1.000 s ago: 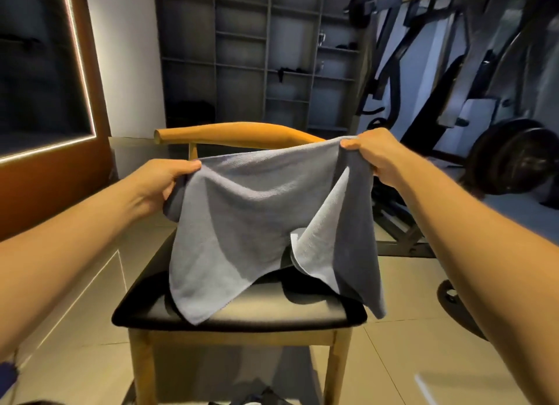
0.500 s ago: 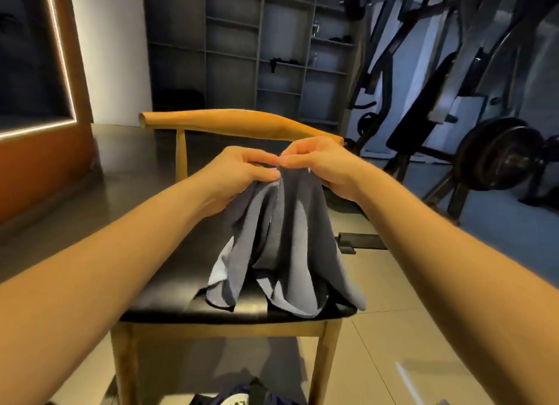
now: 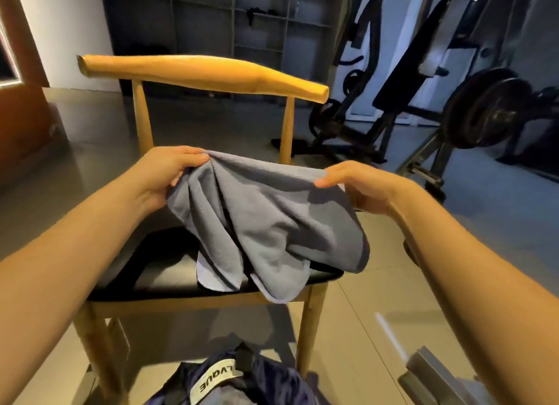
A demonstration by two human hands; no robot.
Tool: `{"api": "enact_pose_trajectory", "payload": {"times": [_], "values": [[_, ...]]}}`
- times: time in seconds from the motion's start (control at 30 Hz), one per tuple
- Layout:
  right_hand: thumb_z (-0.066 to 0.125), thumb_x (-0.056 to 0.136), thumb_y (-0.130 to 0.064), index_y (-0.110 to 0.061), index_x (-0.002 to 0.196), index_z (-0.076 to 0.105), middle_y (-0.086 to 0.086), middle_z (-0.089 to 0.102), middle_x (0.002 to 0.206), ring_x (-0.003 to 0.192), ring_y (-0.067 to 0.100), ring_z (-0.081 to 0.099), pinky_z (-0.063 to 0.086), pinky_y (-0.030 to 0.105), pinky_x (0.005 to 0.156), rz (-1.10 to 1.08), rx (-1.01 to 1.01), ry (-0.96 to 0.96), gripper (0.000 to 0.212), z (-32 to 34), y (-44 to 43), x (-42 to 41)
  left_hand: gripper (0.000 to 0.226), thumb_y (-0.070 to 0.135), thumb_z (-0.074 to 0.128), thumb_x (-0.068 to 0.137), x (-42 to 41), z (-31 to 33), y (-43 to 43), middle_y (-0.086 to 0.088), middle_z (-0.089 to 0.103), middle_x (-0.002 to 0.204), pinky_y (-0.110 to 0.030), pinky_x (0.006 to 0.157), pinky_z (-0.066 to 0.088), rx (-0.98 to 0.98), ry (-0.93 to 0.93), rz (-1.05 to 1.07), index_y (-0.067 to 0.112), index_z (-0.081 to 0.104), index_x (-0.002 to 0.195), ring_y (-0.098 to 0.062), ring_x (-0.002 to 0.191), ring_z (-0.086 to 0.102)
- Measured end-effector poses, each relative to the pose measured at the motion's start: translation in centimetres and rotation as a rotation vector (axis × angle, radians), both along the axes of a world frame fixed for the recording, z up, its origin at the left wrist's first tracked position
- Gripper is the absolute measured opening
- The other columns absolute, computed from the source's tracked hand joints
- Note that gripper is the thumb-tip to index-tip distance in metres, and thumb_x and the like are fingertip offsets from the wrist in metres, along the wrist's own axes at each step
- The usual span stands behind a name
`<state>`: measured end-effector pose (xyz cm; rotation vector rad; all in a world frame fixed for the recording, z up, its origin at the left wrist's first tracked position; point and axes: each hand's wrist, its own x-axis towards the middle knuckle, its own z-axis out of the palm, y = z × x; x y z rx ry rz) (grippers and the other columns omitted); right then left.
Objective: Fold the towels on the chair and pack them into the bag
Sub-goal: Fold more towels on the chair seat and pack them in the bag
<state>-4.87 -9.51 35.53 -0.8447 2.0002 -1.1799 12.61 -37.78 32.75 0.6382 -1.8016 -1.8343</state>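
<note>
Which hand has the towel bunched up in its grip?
The left hand: the grey towel gathers into pleats under its curled fingers, while the right hand only pinches a smoother corner of the top edge.

Left hand (image 3: pixel 169 170) and right hand (image 3: pixel 360 184) pinch a grey towel's (image 3: pixel 272 223) top edge above the chair (image 3: pixel 205 72); bag (image 3: pixel 242 383) below.

Person's body in view: two arms only. Left forearm (image 3: pixel 75 247): bare from frame edge to wrist, faint tendon ridge near wrist. Right forearm (image 3: pixel 472 271): bare likewise, light catching upper side. Left hand (image 3: pixel 169 169), right hand (image 3: pixel 360 187): both bare; nail detail too blurred to tell.
</note>
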Motion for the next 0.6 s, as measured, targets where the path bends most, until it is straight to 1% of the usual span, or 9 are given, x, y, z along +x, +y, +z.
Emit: {"api": "enact_pose_trajectory", "payload": {"times": [0.07, 0.13, 0.2, 0.27, 0.3, 0.4, 0.5, 0.53, 0.6], "values": [[0.082, 0.076, -0.026, -0.003, 0.1, 0.073, 0.023, 0.073, 0.112, 0.099, 0.038, 0.067, 0.053, 0.043, 0.092, 0.001, 0.04, -0.002, 0.034, -1.6, 1.6, -1.0, 0.011, 0.008, 0.064, 0.097, -0.4, -0.5, -0.7, -0.006, 0.073, 0.095, -0.024, 0.059, 0.06, 0.109, 0.013, 0.058, 0.014, 0.074, 0.098, -0.017, 0.083, 0.07], [0.083, 0.072, -0.025, 0.005, 0.11, 0.07, 0.027, 0.07, 0.118, 0.106, 0.041, 0.066, 0.052, 0.044, 0.1, 0.0, 0.024, -0.025, 0.05, -3.4, 2.9, -1.9, 0.012, 0.007, 0.063, 0.098, -0.7, -1.1, -0.8, -0.006, 0.07, 0.091, -0.027, 0.061, 0.06, 0.156, -0.017, 0.094, 0.013, 0.072, 0.092, -0.019, 0.084, 0.069], [0.079, 0.076, -0.022, 0.001, 0.113, 0.07, 0.024, 0.072, 0.118, 0.106, 0.036, 0.069, 0.053, 0.045, 0.097, -0.007, -0.01, -0.07, 0.045, -4.6, 3.5, -1.9, 0.013, 0.006, 0.063, 0.098, -1.3, -1.9, -0.4, -0.004, 0.072, 0.084, -0.026, 0.061, 0.058, 0.151, -0.04, 0.12, 0.012, 0.072, 0.091, -0.019, 0.083, 0.07], [0.078, 0.08, -0.026, -0.005, 0.114, 0.072, 0.02, 0.073, 0.116, 0.103, 0.033, 0.07, 0.053, 0.046, 0.096, -0.059, -0.058, -0.116, 0.04, -5.0, 3.4, -1.7, 0.016, 0.004, 0.063, 0.097, -2.1, -1.9, 0.5, 0.002, 0.072, 0.07, -0.021, 0.052, 0.055, 0.126, -0.025, 0.165, 0.013, 0.071, 0.087, -0.01, 0.066, 0.07], [0.076, 0.085, -0.03, -0.007, 0.116, 0.072, 0.017, 0.074, 0.116, 0.101, 0.031, 0.07, 0.053, 0.045, 0.096, -0.099, -0.092, -0.141, 0.038, -5.0, 3.3, -1.6, 0.017, 0.004, 0.063, 0.097, -2.5, -1.8, 1.0, 0.003, 0.072, 0.069, -0.019, 0.049, 0.053, 0.105, -0.016, 0.195, 0.014, 0.071, 0.085, -0.008, 0.062, 0.068], [0.064, 0.096, -0.033, -0.014, 0.118, 0.074, 0.01, 0.075, 0.11, 0.091, 0.022, 0.07, 0.054, 0.039, 0.087, -0.204, -0.189, -0.191, 0.03, -4.5, 2.4, -1.2, 0.018, 0.004, 0.063, 0.097, -3.4, -1.5, 1.7, 0.001, 0.068, 0.084, -0.018, 0.056, 0.052, 0.064, 0.004, 0.233, 0.016, 0.071, 0.086, -0.009, 0.074, 0.063], [0.063, 0.098, -0.022, -0.007, 0.119, 0.071, 0.009, 0.066, 0.096, 0.081, 0.017, 0.059, 0.049, 0.027, 0.064, -0.211, -0.225, -0.161, 0.026, -4.4, 1.7, -0.8, 0.015, 0.005, 0.069, 0.094, -4.0, -1.5, 1.7, -0.001, 0.071, 0.092, -0.025, 0.083, 0.057, -0.043, 0.054, 0.26, 0.018, 0.074, 0.087, -0.011, 0.085, 0.066], [0.065, 0.097, -0.017, -0.007, 0.113, 0.071, 0.008, 0.065, 0.093, 0.078, 0.017, 0.057, 0.047, 0.025, 0.059, -0.248, -0.24, -0.114, 0.02, -4.4, 1.3, -0.6, 0.013, 0.007, 0.07, 0.093, -4.1, -1.4, 1.8, 0.0, 0.072, 0.093, -0.024, 0.083, 0.057, -0.102, 0.106, 0.293, 0.019, 0.075, 0.089, -0.01, 0.087, 0.067], [0.067, 0.091, -0.009, -0.006, 0.1, 0.067, 0.007, 0.063, 0.08, 0.071, 0.019, 0.054, 0.045, 0.027, 0.056, -0.364, -0.304, 0.074, 0.01, -4.4, 0.5, 0.1, 0.01, 0.012, 0.069, 0.095, -3.9, -1.1, 2.2, 0.004, 0.073, 0.096, -0.014, 0.074, 0.054, -0.241, 0.252, 0.368, 0.019, 0.076, 0.098, -0.007, 0.091, 0.068]]}}
